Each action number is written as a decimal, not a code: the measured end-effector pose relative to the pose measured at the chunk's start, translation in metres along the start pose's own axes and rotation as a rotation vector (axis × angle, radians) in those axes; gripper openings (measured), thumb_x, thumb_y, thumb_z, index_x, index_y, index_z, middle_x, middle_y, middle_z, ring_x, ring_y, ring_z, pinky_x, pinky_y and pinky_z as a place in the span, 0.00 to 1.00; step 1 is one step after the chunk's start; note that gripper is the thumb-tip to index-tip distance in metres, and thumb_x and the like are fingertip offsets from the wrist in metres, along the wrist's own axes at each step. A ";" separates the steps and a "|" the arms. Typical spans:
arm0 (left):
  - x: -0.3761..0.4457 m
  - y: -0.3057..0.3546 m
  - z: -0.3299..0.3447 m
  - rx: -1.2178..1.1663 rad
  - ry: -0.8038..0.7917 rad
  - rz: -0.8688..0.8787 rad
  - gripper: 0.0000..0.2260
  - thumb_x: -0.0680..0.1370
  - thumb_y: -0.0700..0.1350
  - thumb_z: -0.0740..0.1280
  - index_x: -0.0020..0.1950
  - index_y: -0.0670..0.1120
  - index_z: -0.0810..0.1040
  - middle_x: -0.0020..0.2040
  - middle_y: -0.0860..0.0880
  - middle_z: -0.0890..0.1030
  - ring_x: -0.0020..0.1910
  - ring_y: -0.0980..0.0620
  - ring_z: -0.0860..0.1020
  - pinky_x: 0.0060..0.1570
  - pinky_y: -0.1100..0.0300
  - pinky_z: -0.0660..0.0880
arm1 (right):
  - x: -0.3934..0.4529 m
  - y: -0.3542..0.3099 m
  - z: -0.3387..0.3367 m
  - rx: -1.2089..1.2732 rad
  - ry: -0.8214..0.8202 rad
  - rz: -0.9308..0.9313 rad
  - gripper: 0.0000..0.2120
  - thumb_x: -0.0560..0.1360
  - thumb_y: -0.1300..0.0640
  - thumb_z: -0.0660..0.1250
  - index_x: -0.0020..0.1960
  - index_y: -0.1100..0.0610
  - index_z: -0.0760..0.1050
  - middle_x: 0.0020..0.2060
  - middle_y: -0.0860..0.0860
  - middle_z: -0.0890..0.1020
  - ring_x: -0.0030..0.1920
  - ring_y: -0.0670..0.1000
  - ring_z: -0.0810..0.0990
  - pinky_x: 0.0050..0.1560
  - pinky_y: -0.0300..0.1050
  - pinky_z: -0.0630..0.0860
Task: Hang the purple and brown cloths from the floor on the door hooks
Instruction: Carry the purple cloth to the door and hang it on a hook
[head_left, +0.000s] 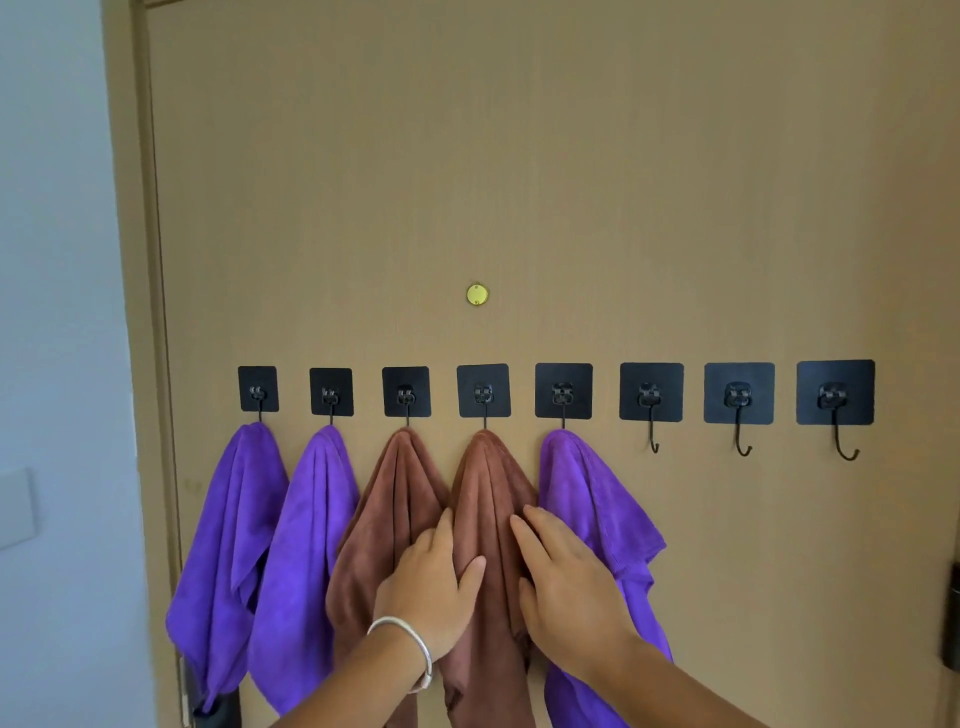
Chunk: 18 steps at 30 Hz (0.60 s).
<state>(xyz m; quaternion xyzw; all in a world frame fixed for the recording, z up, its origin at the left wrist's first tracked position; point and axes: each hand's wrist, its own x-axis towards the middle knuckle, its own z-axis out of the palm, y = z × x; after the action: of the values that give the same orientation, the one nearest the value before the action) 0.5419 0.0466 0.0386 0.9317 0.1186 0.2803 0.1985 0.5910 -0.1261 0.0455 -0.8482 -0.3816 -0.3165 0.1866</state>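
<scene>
1. Where the pale wall (57, 312) ends at the left, the tan door (519, 156) begins, and a row of eight black square hooks runs across it, with a small brass peephole (477, 294) above the middle.
2. Going left to right, the first hook (258, 389) carries a purple cloth (228, 545), the second hook (331, 392) another purple cloth (304, 561), the third hook (406, 392) a brown cloth (384, 519), the fourth hook (483, 391) a second brown cloth (485, 509), and the fifth hook (563, 391) a third purple cloth (597, 509).
3. The last three hooks (651, 402) (739, 405) (835, 405) are bare, their curved ends showing below the pads.
4. The five cloths hang close together, each one's folds overlapping or touching its neighbour's.
5. My left hand (434, 587), a silver bangle (410, 644) on its wrist, lies flat with relaxed fingers where the two brown cloths meet, the thumb pointing up between them; it grips nothing.
6. My right hand (566, 582) lies beside it, fingers straight and together, pressing the right edge of the second brown cloth and covering part of the third purple cloth; it holds nothing either.
7. My forearms cover the lower ends of both brown cloths, and the frame's bottom edge cuts off the bottoms of several cloths.
8. A dark object (951, 618) at the right edge and another dark shape (218, 712) beneath the first purple cloth are too cropped to identify.
</scene>
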 end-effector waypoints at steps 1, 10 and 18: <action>-0.003 0.000 -0.002 0.083 0.021 0.015 0.32 0.78 0.63 0.53 0.78 0.54 0.47 0.75 0.56 0.58 0.72 0.55 0.61 0.63 0.57 0.70 | -0.003 -0.002 -0.002 -0.003 0.027 -0.005 0.25 0.70 0.58 0.69 0.67 0.57 0.74 0.65 0.53 0.76 0.65 0.53 0.75 0.62 0.45 0.74; -0.040 0.011 -0.013 0.272 0.089 0.041 0.34 0.77 0.60 0.55 0.77 0.58 0.40 0.78 0.54 0.51 0.76 0.53 0.50 0.74 0.49 0.52 | -0.043 -0.015 -0.008 0.087 0.094 0.227 0.30 0.68 0.56 0.74 0.69 0.55 0.73 0.66 0.55 0.74 0.67 0.58 0.72 0.62 0.55 0.74; -0.038 0.031 -0.023 0.213 0.044 0.238 0.31 0.78 0.61 0.54 0.77 0.61 0.42 0.79 0.51 0.45 0.76 0.52 0.42 0.74 0.44 0.44 | -0.058 -0.023 -0.044 -0.032 0.034 0.391 0.28 0.77 0.49 0.61 0.76 0.50 0.59 0.75 0.51 0.60 0.76 0.54 0.52 0.74 0.52 0.54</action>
<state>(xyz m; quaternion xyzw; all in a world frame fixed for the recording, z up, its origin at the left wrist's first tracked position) 0.5010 0.0133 0.0517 0.9485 0.0408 0.3082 0.0614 0.5262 -0.1666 0.0403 -0.9036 -0.2012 -0.2944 0.2373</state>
